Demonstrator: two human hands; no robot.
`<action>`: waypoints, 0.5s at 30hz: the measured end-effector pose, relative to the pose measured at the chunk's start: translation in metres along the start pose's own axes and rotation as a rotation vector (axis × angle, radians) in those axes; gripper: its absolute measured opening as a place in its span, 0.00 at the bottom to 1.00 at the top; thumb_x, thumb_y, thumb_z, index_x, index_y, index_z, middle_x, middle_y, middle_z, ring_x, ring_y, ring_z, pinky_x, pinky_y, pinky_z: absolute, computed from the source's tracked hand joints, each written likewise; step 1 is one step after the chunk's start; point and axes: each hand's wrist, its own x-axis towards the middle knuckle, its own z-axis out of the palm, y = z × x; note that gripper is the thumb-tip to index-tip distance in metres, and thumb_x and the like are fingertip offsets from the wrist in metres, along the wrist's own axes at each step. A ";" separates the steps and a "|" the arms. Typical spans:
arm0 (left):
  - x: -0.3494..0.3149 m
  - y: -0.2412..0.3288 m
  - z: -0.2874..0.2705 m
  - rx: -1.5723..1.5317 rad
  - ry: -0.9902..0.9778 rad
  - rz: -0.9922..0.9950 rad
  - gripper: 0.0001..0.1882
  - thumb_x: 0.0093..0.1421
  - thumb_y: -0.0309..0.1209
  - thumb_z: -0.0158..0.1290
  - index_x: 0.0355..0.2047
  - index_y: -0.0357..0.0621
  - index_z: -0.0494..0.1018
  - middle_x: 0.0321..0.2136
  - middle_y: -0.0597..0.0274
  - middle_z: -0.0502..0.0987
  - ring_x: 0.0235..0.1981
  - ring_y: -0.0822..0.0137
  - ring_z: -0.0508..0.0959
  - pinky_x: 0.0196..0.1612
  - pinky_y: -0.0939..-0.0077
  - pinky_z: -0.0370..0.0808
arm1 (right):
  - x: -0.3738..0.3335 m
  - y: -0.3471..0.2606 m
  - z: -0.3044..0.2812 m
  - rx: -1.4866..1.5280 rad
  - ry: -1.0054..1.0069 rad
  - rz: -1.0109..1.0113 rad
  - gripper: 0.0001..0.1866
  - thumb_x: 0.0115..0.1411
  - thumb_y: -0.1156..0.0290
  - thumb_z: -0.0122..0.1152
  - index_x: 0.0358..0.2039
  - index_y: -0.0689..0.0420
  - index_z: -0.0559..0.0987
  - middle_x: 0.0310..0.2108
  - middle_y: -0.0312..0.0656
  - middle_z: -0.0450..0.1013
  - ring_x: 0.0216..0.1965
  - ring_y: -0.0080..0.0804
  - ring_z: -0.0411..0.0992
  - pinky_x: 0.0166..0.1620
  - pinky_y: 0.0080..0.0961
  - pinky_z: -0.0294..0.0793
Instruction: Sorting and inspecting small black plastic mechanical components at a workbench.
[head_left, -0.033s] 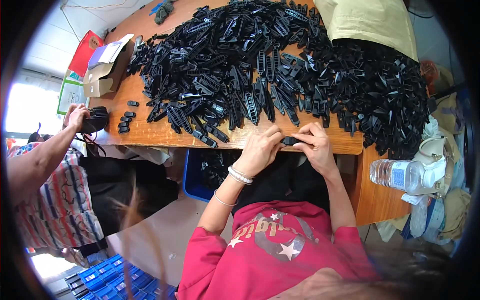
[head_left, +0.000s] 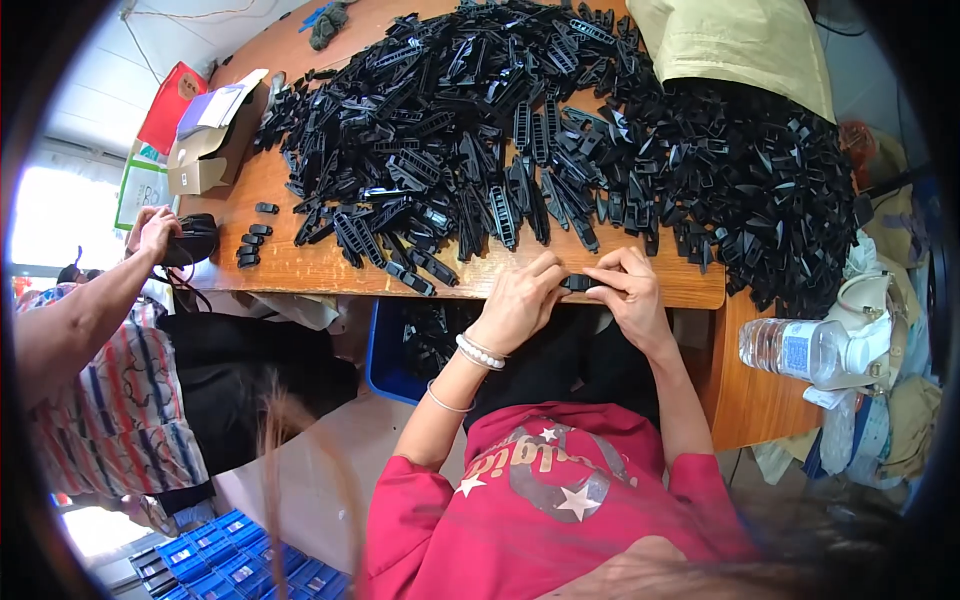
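A small black plastic part [head_left: 578, 283] is pinched between both hands at the table's front edge. My left hand [head_left: 522, 298] grips its left end with fingertips closed; a white bead bracelet circles that wrist. At the part's right end, my right hand [head_left: 630, 292] holds it between thumb and fingers. Beyond the hands, a big heap of long black plastic parts [head_left: 430, 130] covers much of the table. Several black parts [head_left: 410, 278] lie near the front edge, left of my hands. Fine detail of the held part is too small to make out.
Smaller black pieces [head_left: 740, 190] pile up at the right below a beige cloth sack [head_left: 740, 45]. A water bottle [head_left: 795, 352] lies at the right. Beneath the table stands a blue bin [head_left: 385, 350]. A co-worker's hand [head_left: 155, 232] is at the left, near a cardboard box [head_left: 200, 170].
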 end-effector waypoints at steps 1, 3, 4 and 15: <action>-0.007 0.003 -0.002 -0.026 0.009 -0.015 0.10 0.53 0.25 0.57 0.37 0.38 0.73 0.35 0.56 0.74 0.32 0.51 0.77 0.33 0.65 0.74 | -0.002 -0.001 -0.001 0.012 -0.027 -0.019 0.13 0.46 0.81 0.66 0.35 0.64 0.82 0.33 0.41 0.72 0.37 0.34 0.69 0.42 0.25 0.67; -0.030 0.007 -0.009 -0.091 0.069 0.011 0.10 0.53 0.26 0.58 0.35 0.39 0.73 0.34 0.56 0.74 0.30 0.52 0.77 0.31 0.66 0.74 | -0.011 -0.005 -0.002 0.290 -0.023 0.083 0.09 0.50 0.83 0.63 0.35 0.64 0.82 0.33 0.42 0.73 0.36 0.33 0.72 0.39 0.24 0.69; -0.050 0.005 -0.017 -0.045 -0.003 -0.071 0.10 0.52 0.26 0.59 0.35 0.39 0.74 0.33 0.56 0.74 0.30 0.52 0.77 0.31 0.66 0.74 | -0.014 -0.004 -0.006 0.197 0.076 0.081 0.08 0.52 0.82 0.63 0.34 0.64 0.82 0.33 0.42 0.73 0.34 0.33 0.73 0.37 0.24 0.70; -0.033 0.004 -0.007 0.189 0.182 0.069 0.24 0.44 0.17 0.54 0.45 0.41 0.72 0.38 0.56 0.74 0.34 0.57 0.78 0.31 0.68 0.77 | 0.009 0.029 -0.008 -0.697 0.493 0.062 0.10 0.52 0.70 0.67 0.32 0.57 0.76 0.34 0.39 0.69 0.40 0.38 0.68 0.42 0.34 0.63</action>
